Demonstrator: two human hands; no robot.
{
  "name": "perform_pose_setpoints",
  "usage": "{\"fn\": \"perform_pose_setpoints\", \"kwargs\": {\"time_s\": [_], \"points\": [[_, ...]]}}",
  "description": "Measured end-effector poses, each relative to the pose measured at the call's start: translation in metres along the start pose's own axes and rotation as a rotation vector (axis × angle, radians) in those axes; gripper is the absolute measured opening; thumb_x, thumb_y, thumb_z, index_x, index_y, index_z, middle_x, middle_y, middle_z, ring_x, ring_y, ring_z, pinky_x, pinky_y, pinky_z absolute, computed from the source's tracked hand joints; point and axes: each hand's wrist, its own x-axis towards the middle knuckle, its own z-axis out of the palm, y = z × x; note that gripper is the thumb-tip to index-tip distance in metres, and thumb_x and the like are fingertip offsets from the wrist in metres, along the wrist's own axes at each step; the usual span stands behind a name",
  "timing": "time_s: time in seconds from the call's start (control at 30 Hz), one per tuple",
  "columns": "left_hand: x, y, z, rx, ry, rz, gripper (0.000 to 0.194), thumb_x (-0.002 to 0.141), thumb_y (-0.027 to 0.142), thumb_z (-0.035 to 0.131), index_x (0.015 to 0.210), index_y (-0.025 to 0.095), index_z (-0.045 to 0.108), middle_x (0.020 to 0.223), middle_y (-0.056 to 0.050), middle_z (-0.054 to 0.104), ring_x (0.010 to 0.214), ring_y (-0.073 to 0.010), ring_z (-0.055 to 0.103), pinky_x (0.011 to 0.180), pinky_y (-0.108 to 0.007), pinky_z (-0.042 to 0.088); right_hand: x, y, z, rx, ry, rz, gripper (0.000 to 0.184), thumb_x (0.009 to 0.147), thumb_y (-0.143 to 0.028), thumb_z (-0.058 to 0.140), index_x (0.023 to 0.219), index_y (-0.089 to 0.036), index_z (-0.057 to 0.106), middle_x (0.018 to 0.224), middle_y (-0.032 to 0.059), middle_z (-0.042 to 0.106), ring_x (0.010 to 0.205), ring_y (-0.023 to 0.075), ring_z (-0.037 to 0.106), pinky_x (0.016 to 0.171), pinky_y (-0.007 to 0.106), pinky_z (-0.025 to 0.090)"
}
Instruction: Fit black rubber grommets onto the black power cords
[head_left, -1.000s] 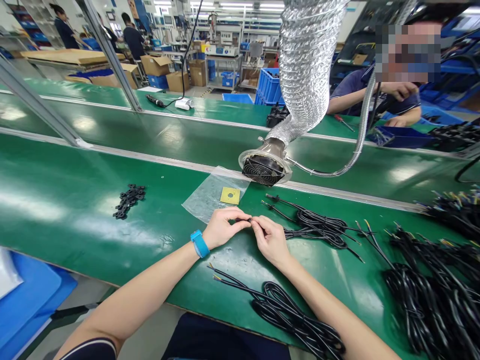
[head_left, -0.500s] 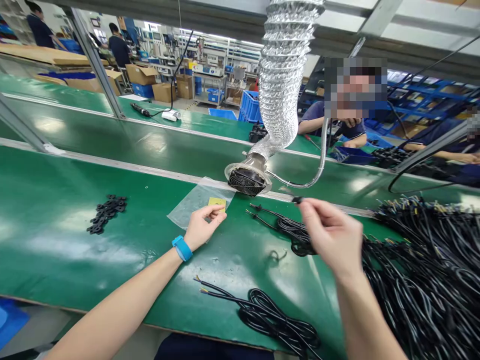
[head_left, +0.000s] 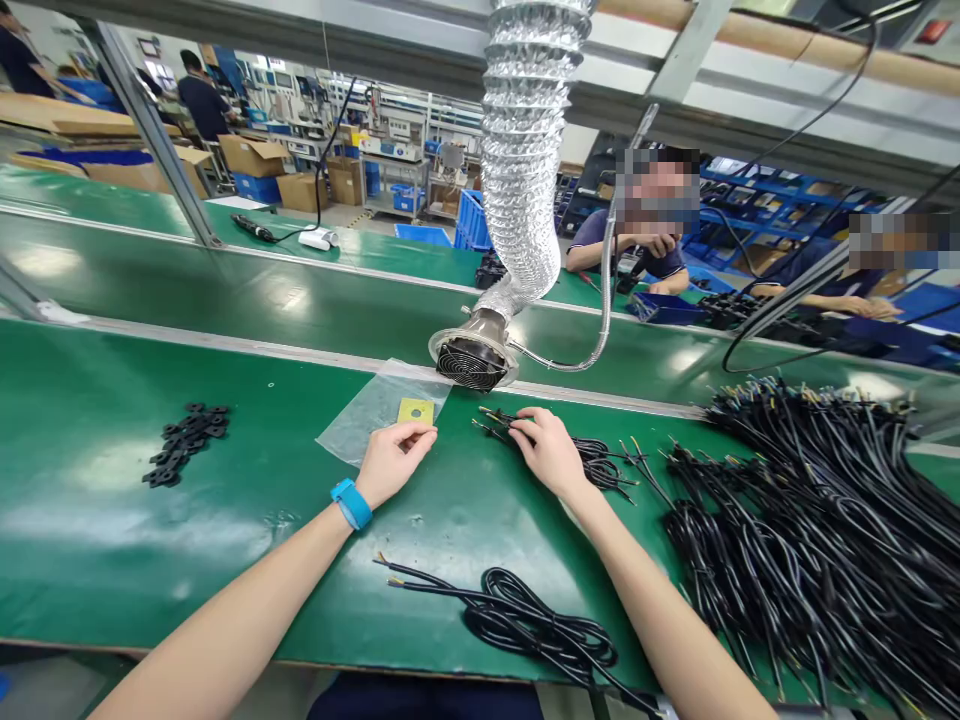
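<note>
My left hand, with a blue band at its wrist, has thumb and fingers drawn together at the lower edge of a yellow square card with a round hole. Whether anything lies between those fingertips is hidden. Under the card is a clear plastic bag. My right hand is closed on a coiled black cable, close to its stripped wire ends. Another coiled black cable lies nearer to me, its bare ends pointing left.
Small black parts lie in a cluster at left. A large heap of black cables covers the right side. Above the back rail hangs a fan-fitted duct. Two co-workers sit across the line, near a blue bin.
My right hand has come down and left from above the table to the cable, and the small black piece in its fingertips no longer shows. My left hand stays by the card. The view has shifted right.
</note>
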Motion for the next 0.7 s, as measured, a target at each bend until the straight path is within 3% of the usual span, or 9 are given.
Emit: {"fn": "perform_pose_setpoints", "kwargs": {"time_s": [0.1,0.2,0.4,0.47,0.6,0.7], "points": [[-0.001,0.001,-0.001,0.028,-0.032,0.006,0.024,0.081,0.037,0.062,0.081,0.016,0.074,0.069,-0.004,0.071,0.056,-0.014,0.06,0.057,-0.025,0.049,-0.006,0.001,0.007,0.006,-0.021,-0.006,0.025,0.096,-0.033,0.051,0.092,-0.018,0.07,0.11,0.0136,0.066,0.1,0.0266,0.061,0.086,0.044,0.048],[-0.002,0.001,-0.001,0.054,-0.062,0.013,0.027,0.081,0.04,0.061,0.081,0.017,0.074,0.07,-0.004,0.071,0.057,-0.015,0.061,0.057,-0.025,0.05,-0.008,0.002,-0.008,0.022,-0.087,0.025,0.031,0.09,-0.042,0.061,0.108,-0.017,0.066,0.115,0.0141,0.065,0.107,0.0282,0.059,0.091,0.046,0.047],[-0.002,-0.007,-0.002,0.086,-0.077,-0.022,0.034,0.079,0.049,0.064,0.087,0.017,0.075,0.079,-0.006,0.074,0.064,-0.0181,0.066,0.061,-0.027,0.054,-0.017,0.012,-0.031,0.03,-0.379,0.113,0.107,0.061,-0.065,0.078,0.146,-0.015,0.038,0.143,0.0214,0.046,0.131,0.0352,0.044,0.108,0.05,0.035],[-0.001,-0.009,-0.003,0.107,-0.09,-0.032,0.038,0.078,0.052,0.065,0.089,0.017,0.075,0.077,-0.006,0.074,0.063,-0.0179,0.066,0.061,-0.027,0.054,-0.02,0.019,-0.033,0.032,-0.482,0.147,0.116,0.055,-0.069,0.079,0.149,-0.017,0.034,0.145,0.0216,0.044,0.133,0.0366,0.041,0.109,0.051,0.032],[0.0,-0.008,-0.004,0.147,-0.081,-0.048,0.047,0.074,0.059,0.064,0.089,0.016,0.075,0.074,-0.006,0.073,0.058,-0.0173,0.065,0.059,-0.027,0.056,-0.018,0.029,-0.033,0.037,-0.543,0.18,0.104,0.06,-0.062,0.08,0.144,-0.013,0.042,0.132,0.0186,0.055,0.121,0.0332,0.051,0.101,0.045,0.04],[0.001,-0.007,-0.004,0.157,-0.084,-0.064,0.052,0.071,0.064,0.064,0.088,0.016,0.075,0.075,-0.007,0.074,0.058,-0.0184,0.066,0.058,-0.028,0.057,-0.016,0.025,-0.034,-0.006,-0.519,0.181,0.076,0.071,-0.053,0.077,0.131,-0.011,0.055,0.114,0.0141,0.062,0.105,0.0281,0.056,0.092,0.038,0.044]]}}
